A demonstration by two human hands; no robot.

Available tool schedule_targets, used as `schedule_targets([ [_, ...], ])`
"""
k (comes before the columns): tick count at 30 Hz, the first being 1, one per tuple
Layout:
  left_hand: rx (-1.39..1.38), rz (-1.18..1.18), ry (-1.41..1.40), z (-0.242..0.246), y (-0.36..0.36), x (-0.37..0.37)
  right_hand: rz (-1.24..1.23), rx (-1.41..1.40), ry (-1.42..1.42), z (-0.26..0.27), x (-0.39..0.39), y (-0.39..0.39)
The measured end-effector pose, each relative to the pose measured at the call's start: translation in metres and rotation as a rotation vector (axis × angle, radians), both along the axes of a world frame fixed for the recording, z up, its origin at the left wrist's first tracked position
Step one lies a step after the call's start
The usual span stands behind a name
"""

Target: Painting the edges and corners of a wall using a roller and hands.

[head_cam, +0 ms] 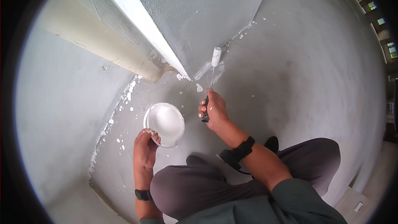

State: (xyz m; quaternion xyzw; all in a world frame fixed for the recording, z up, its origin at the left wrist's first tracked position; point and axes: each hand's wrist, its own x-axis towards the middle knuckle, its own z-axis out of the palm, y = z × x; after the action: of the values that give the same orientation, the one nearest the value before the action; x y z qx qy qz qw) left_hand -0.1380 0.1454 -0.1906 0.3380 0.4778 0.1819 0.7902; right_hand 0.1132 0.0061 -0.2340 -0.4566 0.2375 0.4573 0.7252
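My right hand [216,109] grips the dark handle of a mini paint roller [216,57]. Its white roller head is beside the base of a grey wall face [202,12], where a wet-looking pale streak runs along the joint with the floor. With thumb and fingers, my left hand [146,149] holds the near left rim of a white plastic bucket [166,124]. The bucket's inside is coated white; how much paint it contains I cannot tell. A thin bail handle curves along its left side. White specks dot the fingers of my left hand.
A cream-coloured pipe [115,46] meets the floor left of the bright white wall edge [155,37]. White paint splashes [128,95] spatter the grey floor [255,115] along the left wall [62,90]. My bent knees [180,186] are close behind the bucket.
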Motion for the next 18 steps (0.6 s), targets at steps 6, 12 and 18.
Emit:
schedule_targets([
  [6, 0.017, 0.008, 0.027, 0.007, 0.0, 0.001, 0.19, 0.042, 0.006, -0.015, -0.062, 0.008],
  [12, 0.039, -0.015, 0.034, 0.0, 0.002, -0.002, 0.154, -0.001, -0.115, -0.058, 0.0, 0.018],
  [18, 0.048, 0.002, 0.056, -0.002, 0.003, -0.011, 0.171, -0.039, -0.328, -0.086, 0.105, -0.002],
])
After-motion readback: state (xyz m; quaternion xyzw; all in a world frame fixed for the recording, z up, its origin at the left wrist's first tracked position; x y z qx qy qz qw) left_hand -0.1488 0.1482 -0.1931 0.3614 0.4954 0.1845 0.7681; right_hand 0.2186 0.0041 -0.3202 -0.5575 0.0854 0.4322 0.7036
